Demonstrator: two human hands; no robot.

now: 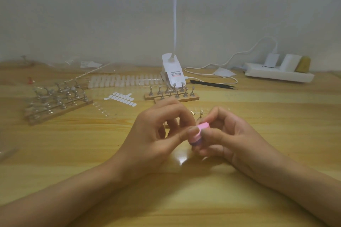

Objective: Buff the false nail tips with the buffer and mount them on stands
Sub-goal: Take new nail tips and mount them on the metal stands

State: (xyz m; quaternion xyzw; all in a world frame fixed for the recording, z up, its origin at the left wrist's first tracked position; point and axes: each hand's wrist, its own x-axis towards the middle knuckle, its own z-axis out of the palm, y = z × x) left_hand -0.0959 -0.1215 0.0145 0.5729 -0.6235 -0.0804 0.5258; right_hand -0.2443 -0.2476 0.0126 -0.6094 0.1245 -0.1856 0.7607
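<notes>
Leftmost on the table [92, 153], the far stands [55, 101] crowd together on wooden bases, several tilted. Beyond them to the right lies a long row of pale tips [125, 81], with a sheet of white tabs [120, 98] just in front of it. The left hand [153, 134] hovers low over the table, fingers curled, thumb and forefinger closed together against the buffer [200, 132]; whether they pinch a tip I cannot tell. Behind it a white lamp [172, 73] stands by the near stands [173, 93]. The pink buffer sits between both hands, gripped by the right hand [234, 138] with thumb and bent fingers. Black tweezers [214, 84] lie farther back, and a power strip [276, 74] rests by the wall.
</notes>
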